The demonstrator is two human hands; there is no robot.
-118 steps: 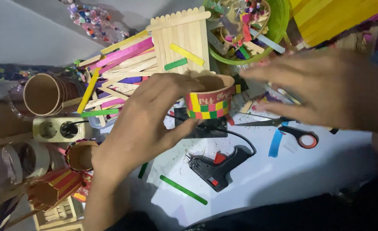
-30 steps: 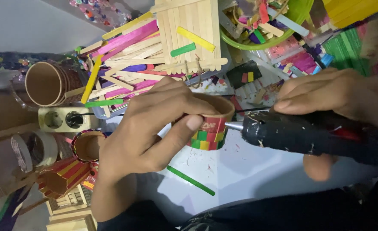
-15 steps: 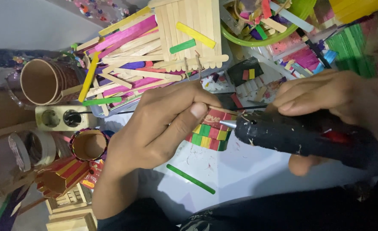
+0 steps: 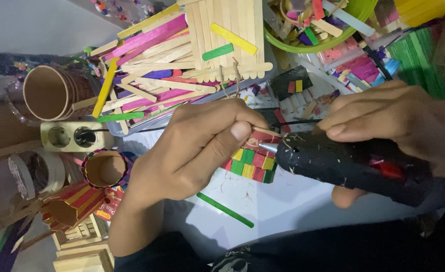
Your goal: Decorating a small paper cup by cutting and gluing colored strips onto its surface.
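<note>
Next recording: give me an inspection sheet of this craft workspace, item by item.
Surface: white table, littered with small scraps.
Job's things: paper cup partly covered in coloured squares; black glue gun, its nozzle at the cup's side.
Clutter: pile of craft sticks, green bowl of offcuts, loose green stick, brown cups.
Hands: left hand grips the cup; right hand holds the gun.
Cables: black cord plugged into a power strip.
Surroundings: stick-built holders at left.
</note>
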